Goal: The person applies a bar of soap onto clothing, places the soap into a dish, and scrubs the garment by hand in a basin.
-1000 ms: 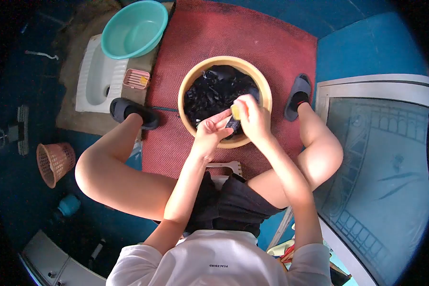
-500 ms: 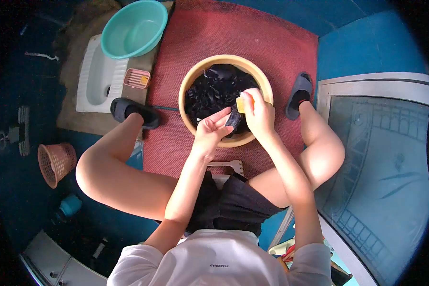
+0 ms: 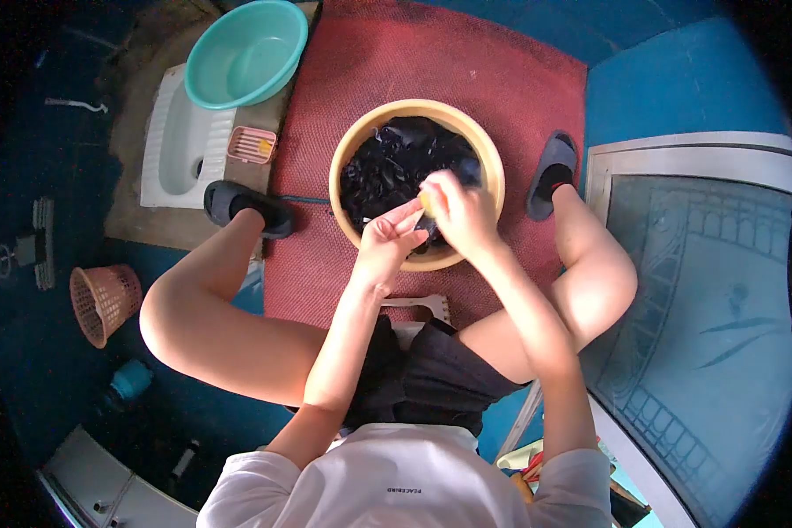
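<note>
A yellow basin (image 3: 416,109) full of wet black clothes (image 3: 383,176) stands on the red mat between my feet. Over its near side, my left hand (image 3: 385,248) has its fingers closed on a dark piece of cloth (image 3: 427,231), mostly hidden by both hands. My right hand (image 3: 459,213), slightly blurred, grips a yellow bar of soap (image 3: 428,204) against that cloth, close to the left fingertips. The right fingers cover much of the soap.
To the left are a teal basin (image 3: 211,79), a squat toilet (image 3: 154,167), a pink soap dish (image 3: 252,145) and a pink basket (image 3: 106,304). A white-framed glass door (image 3: 695,264) lies right. Grey slippers (image 3: 553,172) are on my feet.
My right hand has moved left with the soap, toward my left fingers and over the cloth. My left hand has stayed nearly in place.
</note>
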The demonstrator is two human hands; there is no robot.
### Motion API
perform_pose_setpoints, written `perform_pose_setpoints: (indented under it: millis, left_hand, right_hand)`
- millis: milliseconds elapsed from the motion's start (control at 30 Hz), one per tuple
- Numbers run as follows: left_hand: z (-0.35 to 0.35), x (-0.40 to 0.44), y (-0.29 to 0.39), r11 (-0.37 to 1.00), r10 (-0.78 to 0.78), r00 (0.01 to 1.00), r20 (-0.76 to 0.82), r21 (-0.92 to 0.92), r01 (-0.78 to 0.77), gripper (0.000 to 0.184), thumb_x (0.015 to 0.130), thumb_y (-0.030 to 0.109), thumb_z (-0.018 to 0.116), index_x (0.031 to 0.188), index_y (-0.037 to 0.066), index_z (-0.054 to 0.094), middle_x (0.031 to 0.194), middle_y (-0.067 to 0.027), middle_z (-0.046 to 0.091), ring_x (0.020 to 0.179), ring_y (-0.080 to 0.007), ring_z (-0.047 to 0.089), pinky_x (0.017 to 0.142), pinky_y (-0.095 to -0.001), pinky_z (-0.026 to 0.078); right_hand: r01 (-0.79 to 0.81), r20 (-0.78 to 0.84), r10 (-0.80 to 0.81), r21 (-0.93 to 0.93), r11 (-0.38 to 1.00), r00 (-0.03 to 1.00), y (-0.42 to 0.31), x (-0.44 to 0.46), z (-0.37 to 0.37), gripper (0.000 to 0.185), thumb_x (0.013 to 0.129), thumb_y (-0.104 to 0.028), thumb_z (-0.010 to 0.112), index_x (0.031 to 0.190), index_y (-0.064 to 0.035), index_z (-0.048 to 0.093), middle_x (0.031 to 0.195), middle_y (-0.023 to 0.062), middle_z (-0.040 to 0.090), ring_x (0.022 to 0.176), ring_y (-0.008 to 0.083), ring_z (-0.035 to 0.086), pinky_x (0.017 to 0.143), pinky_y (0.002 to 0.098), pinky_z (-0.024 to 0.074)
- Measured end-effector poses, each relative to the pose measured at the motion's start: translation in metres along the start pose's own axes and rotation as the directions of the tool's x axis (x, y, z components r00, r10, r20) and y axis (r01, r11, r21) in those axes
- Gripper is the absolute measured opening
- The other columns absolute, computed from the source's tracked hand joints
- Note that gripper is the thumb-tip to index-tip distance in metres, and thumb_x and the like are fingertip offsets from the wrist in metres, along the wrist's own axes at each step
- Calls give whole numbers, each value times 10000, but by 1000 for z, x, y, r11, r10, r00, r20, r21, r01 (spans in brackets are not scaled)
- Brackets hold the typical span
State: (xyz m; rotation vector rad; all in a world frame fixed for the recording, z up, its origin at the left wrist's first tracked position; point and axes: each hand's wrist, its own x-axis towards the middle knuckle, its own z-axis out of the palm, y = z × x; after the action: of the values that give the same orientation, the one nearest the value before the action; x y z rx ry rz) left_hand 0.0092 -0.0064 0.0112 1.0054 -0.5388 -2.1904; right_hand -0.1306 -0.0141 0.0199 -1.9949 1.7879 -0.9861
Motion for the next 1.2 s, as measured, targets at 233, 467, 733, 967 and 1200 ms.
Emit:
perform_pose_setpoints:
  millis: [233, 467, 733, 967, 1200]
  left_hand:
    - [0, -1, 0, 999, 19, 1000, -25, -31, -20, 480, 706, -166, 474, 1171, -48, 441, 1068, -115, 571, 920, -118, 562, 795, -206, 442]
    - [0, 0, 2, 996, 2, 1000, -4, -93, -3, 475, 704, -176, 454, 1162, -48, 449, 1070, -115, 571, 914, -123, 569, 787, -202, 445]
    - [0, 0, 3, 996, 23, 1000, -14, -83, -25, 446, 694, -165, 458, 1122, -43, 491, 1075, -109, 568, 911, -116, 568, 778, -197, 447]
    - [0, 4, -6, 993, 79, 992, -94, -80, -86, 356, 738, -73, 556, 1089, -52, 499, 967, -101, 606, 870, -120, 576, 790, -219, 444]
    - [-5, 8, -13, 991, 116, 976, -187, -42, -126, 245, 790, 26, 560, 1028, -31, 543, 887, -70, 616, 822, -105, 567, 772, -218, 436]
  right_hand:
    - [66, 107, -76, 99, 993, 991, 5, -3, -1, 78, 815, -196, 531, 837, -124, 513, 521, 85, 546, 462, 269, 562, 401, 373, 414]
    - [-265, 5, 279, 329, 906, 960, 18, 1, 1, 136, 881, -173, 434, 889, -60, 508, 729, 100, 589, 674, 221, 597, 579, 310, 462]
    - [-311, 149, 293, 115, 943, 944, 5, -10, 6, 124, 869, -151, 452, 906, -45, 505, 761, 125, 604, 711, 269, 614, 594, 314, 469]
    - [-171, -14, 173, 97, 981, 985, -1, -13, 12, 128, 861, -209, 455, 862, -93, 510, 551, 111, 563, 498, 278, 576, 420, 378, 432]
    - [-274, 118, 266, 57, 960, 957, -5, -9, 10, 124, 867, -165, 449, 889, -59, 509, 717, 120, 612, 668, 271, 617, 555, 342, 476]
